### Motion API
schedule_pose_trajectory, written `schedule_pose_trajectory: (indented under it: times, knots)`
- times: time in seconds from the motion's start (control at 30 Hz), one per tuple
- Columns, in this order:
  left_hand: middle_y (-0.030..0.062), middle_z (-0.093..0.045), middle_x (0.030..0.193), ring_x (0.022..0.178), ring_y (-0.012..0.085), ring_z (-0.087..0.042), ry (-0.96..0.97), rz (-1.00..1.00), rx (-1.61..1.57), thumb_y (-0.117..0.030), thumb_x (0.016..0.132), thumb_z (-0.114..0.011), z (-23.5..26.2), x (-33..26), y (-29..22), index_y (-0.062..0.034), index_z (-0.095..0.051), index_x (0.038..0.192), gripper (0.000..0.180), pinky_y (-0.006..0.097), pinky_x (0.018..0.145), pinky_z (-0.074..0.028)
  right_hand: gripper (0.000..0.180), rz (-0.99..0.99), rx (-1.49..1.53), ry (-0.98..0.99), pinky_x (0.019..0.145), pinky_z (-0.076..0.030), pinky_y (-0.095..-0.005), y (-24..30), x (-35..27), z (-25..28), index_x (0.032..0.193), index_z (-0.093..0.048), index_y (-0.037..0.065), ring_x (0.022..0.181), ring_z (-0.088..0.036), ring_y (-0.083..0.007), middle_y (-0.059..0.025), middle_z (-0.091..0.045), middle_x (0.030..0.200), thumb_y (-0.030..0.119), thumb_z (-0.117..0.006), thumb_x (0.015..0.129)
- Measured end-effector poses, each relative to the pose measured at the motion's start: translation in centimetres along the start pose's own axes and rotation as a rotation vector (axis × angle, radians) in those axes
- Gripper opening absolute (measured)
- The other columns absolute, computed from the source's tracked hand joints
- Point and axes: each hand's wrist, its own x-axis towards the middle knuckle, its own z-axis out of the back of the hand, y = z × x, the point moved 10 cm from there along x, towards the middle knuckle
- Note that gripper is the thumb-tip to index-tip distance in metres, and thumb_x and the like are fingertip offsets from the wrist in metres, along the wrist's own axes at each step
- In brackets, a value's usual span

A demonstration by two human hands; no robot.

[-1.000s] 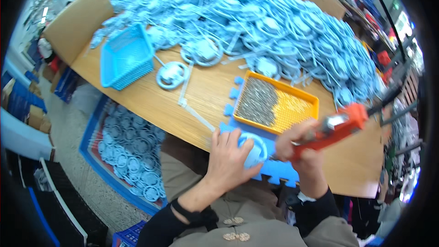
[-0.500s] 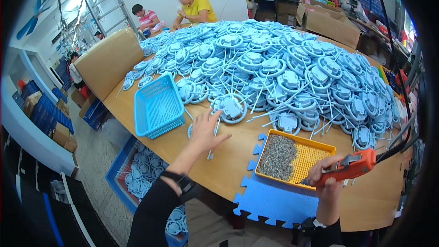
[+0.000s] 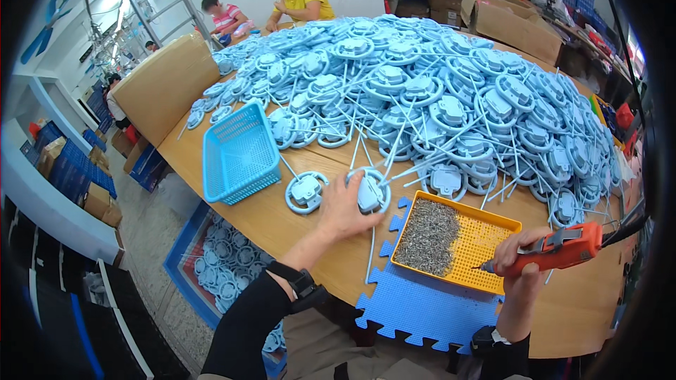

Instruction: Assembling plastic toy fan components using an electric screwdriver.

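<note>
My left hand [image 3: 342, 210] is closed on the near side of a light-blue ring-shaped plastic part [image 3: 371, 192] lying on the table, thumb on its lower edge. The part has a boxy centre and a long thin stem. A similar ring part [image 3: 306, 192] lies just left of that hand. In my right hand [image 3: 517, 260] is an orange electric screwdriver [image 3: 560, 248], its bit pointing left over a yellow perforated tray [image 3: 486, 246]. Small metal screws [image 3: 427, 238] cover the tray's left half. Under the tray's near side lies a blue foam mat [image 3: 422, 306].
A big heap of blue ring parts [image 3: 422, 91] fills the far table. An empty blue basket [image 3: 239, 155] stands at the left, and a crate [image 3: 186, 267] of ring parts sits below the table edge. A cardboard sheet [image 3: 169, 84] and two people [image 3: 306, 0] are beyond.
My left hand has moved right and taken hold of a ring part, which has shifted toward me from the heap's edge. The screwdriver in my right hand has moved slightly right.
</note>
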Motion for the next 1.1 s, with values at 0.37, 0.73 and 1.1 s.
schedule_pose_trajectory:
  times: [0.37,0.73,1.1]
  knots:
    - [0.0150,-0.055,0.115,0.105,0.0250,-0.055,-0.196,0.125,-0.462,-0.029,0.063,-0.078,9.1,-6.3,2.2,0.0021,-0.043,0.126,0.078,0.037,0.089,-0.046,0.048,-0.106,-0.084,-0.069,0.048,-0.040,-0.0268,-1.1,-0.2,2.8,0.105,-0.046,0.006,0.058,-0.049,-0.0151,-0.0051,-0.049,0.071,0.037,-0.073,0.081]
    - [0.0228,-0.042,0.133,0.123,0.0375,-0.044,0.169,-0.246,-0.412,-0.035,0.051,-0.085,3.4,-17.4,-8.3,-0.0050,-0.040,0.133,0.098,0.042,0.103,-0.034,0.040,-0.092,-0.066,-0.102,0.060,-0.045,-0.0283,-3.6,1.3,4.6,0.103,-0.050,0.005,0.067,-0.056,-0.0168,-0.0066,-0.058,0.076,0.032,-0.072,0.083]
    - [0.0181,-0.042,0.133,0.124,0.0406,-0.038,0.535,-0.746,0.090,-0.016,0.062,-0.076,0.0,-16.1,-17.3,-0.0186,-0.054,0.124,0.066,0.053,0.100,-0.034,0.028,-0.120,0.023,-0.108,0.059,-0.050,-0.0259,-5.9,1.7,5.5,0.099,-0.051,0.007,0.067,-0.060,-0.0119,-0.0028,-0.056,0.083,0.009,-0.072,0.081]
